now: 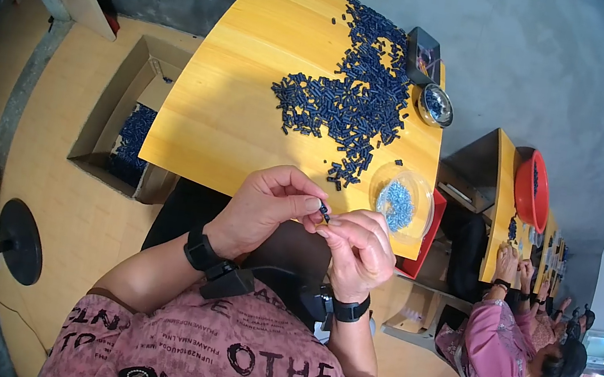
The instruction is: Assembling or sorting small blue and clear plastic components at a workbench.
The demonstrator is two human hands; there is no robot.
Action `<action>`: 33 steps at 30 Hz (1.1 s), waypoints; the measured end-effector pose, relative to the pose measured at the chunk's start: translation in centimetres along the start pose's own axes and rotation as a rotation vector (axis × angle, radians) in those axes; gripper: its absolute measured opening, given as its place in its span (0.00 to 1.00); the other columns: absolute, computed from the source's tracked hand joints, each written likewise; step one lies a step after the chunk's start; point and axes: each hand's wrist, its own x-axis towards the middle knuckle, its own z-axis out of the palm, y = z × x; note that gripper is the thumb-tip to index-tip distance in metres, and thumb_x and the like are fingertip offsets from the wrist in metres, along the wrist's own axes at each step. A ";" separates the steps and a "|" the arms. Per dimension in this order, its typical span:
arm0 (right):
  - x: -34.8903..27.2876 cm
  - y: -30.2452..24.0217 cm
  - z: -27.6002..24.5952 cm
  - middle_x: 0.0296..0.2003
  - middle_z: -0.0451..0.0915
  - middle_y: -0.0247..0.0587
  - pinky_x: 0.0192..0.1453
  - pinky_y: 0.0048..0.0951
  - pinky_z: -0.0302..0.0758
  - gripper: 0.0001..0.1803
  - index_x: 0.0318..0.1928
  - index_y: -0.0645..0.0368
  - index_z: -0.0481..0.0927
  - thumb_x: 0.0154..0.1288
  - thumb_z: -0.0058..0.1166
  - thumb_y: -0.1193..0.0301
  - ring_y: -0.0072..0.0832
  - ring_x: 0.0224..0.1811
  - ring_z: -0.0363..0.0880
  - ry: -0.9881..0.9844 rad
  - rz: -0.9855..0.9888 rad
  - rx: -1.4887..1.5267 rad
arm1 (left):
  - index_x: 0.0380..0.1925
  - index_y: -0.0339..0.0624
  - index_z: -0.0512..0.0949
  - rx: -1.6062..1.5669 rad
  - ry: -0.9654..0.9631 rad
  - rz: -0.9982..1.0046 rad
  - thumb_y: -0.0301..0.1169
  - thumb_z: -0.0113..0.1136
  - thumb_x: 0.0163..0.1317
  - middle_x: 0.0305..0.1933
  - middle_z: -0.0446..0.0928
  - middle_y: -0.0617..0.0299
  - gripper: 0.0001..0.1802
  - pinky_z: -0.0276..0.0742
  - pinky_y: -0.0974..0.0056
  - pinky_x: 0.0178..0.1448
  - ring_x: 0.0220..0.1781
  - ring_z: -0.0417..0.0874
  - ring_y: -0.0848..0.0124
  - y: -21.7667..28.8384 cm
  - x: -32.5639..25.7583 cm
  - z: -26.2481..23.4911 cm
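My left hand (272, 203) pinches a small dark cylindrical piece (324, 211) between thumb and forefinger, just over the near edge of the yellow table (227, 90). Close beside it, my right hand (359, 249) has thumb and forefinger pressed together at the lower end of this piece; whatever they grip there is too small to make out. A big spread of similar short dark blue cylinders (365, 92) lies beyond my hands. Near my right hand is a clear round tub (426, 200) with many tiny pale blue pieces (396, 204) in it.
At the table's right edge stand a metal bowl (443, 121) and a black bin (411, 56). A cardboard box (104, 103) with dark pieces sits on the floor at left, near a black round base (21, 242). Other people (495, 338) work at right by a red basin (542, 187).
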 end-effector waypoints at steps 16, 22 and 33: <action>-0.1 -0.1 0.0 0.28 0.84 0.40 0.36 0.28 0.77 0.08 0.32 0.62 0.83 0.51 0.70 0.81 0.33 0.31 0.82 -0.044 0.093 0.089 | 0.40 0.35 0.80 0.206 -0.039 0.031 0.20 0.60 0.67 0.39 0.84 0.55 0.03 0.83 0.66 0.45 0.37 0.85 0.70 1.2 0.1 -0.2; -0.3 0.1 0.3 0.27 0.83 0.40 0.35 0.28 0.76 0.08 0.31 0.61 0.83 0.50 0.71 0.81 0.33 0.31 0.81 -0.077 0.127 0.078 | 0.39 0.34 0.81 0.235 -0.090 0.066 0.20 0.61 0.66 0.39 0.84 0.55 0.03 0.83 0.66 0.44 0.37 0.85 0.71 1.0 0.2 -0.9; 0.0 0.3 1.0 0.28 0.84 0.37 0.36 0.29 0.76 0.10 0.31 0.60 0.82 0.50 0.72 0.80 0.34 0.31 0.82 -0.159 0.047 0.048 | 0.39 0.32 0.82 0.297 -0.086 -0.007 0.17 0.60 0.65 0.35 0.82 0.58 0.05 0.82 0.69 0.43 0.36 0.84 0.73 1.1 0.2 -1.9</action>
